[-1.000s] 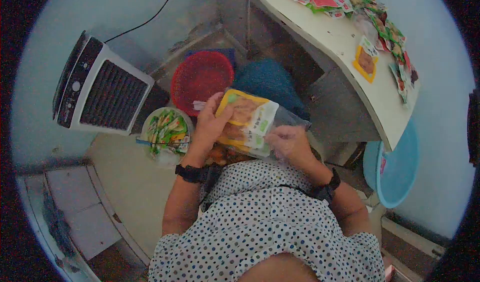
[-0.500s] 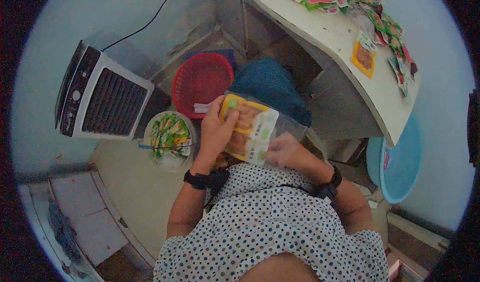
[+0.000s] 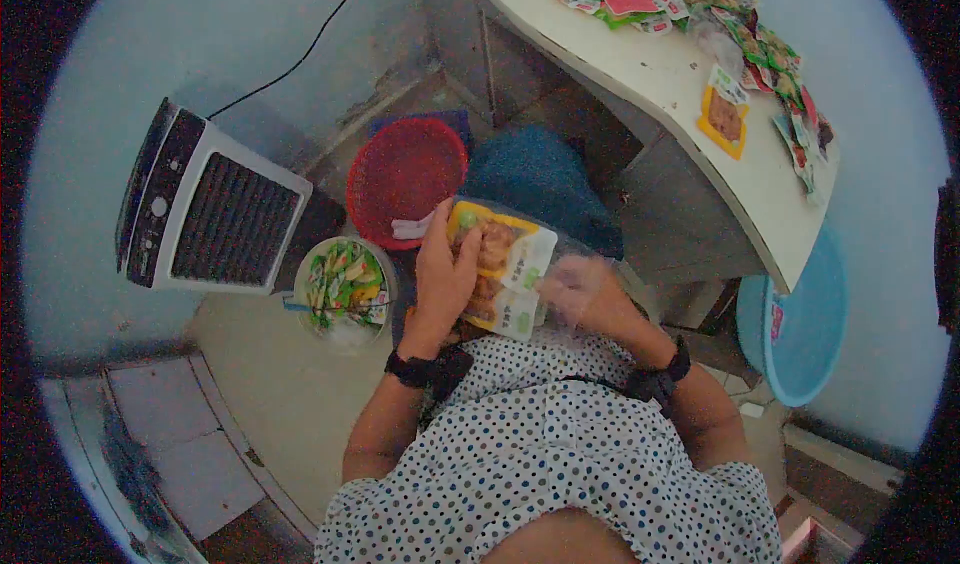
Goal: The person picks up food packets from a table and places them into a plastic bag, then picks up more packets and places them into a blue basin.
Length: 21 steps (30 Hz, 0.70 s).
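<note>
Two yellow-and-white food packets (image 3: 522, 264) with brown pieces showing through their windows lie one above the other in front of my body. A clear plastic bag (image 3: 572, 247) surrounds them and stretches out to the right. My left hand (image 3: 445, 279) is closed on their left edge, thumb across the front. At the bag's right side, my right hand (image 3: 580, 289) has its fingers curled against the plastic, blurred and partly behind the film. A similar yellow packet (image 3: 724, 119) lies alone on the white tabletop (image 3: 690, 74).
Several green and red packets (image 3: 770, 54) are heaped along the table's far side. Left of my hands are a white bucket (image 3: 390, 289) of green packets and a red basket (image 3: 405, 179). An air cooler (image 3: 235, 209) stands farther left; a light-blue basin (image 3: 815, 334) is at right.
My right hand has shifted slightly right and up along the bag, its fingers now blurred. My left hand still holds the packets, and the whole view has tilted a little.
</note>
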{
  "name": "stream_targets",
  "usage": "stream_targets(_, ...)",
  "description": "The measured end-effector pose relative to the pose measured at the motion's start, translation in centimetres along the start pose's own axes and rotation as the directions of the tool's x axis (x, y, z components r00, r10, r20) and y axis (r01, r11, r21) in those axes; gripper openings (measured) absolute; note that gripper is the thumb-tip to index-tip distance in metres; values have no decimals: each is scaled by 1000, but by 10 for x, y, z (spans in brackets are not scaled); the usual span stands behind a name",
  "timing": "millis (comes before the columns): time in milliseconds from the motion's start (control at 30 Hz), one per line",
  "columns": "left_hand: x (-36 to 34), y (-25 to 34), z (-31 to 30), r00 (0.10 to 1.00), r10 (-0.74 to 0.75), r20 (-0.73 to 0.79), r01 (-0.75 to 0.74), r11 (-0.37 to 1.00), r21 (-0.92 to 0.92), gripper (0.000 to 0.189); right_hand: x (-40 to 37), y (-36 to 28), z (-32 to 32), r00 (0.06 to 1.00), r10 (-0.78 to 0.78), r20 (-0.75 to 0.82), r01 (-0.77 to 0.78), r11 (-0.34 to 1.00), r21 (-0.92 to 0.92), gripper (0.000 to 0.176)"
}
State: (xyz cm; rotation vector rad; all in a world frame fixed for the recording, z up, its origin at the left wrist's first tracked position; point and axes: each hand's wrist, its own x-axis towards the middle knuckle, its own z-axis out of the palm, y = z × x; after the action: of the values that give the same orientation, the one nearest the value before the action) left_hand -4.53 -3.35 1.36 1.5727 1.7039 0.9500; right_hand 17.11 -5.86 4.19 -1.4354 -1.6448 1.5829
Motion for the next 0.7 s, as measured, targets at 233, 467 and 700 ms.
stream_targets(233, -1, -7, 9, 954, 300, -28, -258, 861, 438, 53, 12, 31, 15, 967, -180, -182, 198, 977, 84, 25)
stream_targets(467, -2, 3, 14, 918, 369, 148, -378, 699, 607, 54, 20, 30, 15, 947, -234, -220, 218, 971, -94, 18)
stream_targets(700, 7, 24, 18, 837, 455, 302, -544, 644, 538, 57, 1, 14, -7, 970, -212, -116, 189, 965, -180, 24)
